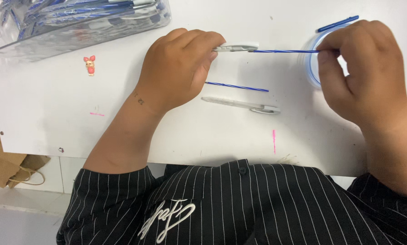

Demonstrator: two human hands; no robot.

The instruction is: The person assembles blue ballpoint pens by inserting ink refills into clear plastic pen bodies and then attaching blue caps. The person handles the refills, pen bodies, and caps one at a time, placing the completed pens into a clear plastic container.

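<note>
At the centre top of the frame, above a white table (122, 127), a left hand (178, 68) pinches a clear pen barrel (237, 47) between thumb and fingertips, while the right hand (371, 72) grips the far end of a thin blue refill (283, 51), whose tip meets the barrel's open end. Just below, a second blue refill (236, 86) and another clear barrel (240, 105) lie apart on the table. Under the right hand sits what appears to be a round clear container (313, 68), a blue pen (338, 23) beside it. At upper left, a clear box of blue pens (76, 22) stands near a small pink figurine (90, 65). A brown paper bag (4, 163) lies at lower left.
</note>
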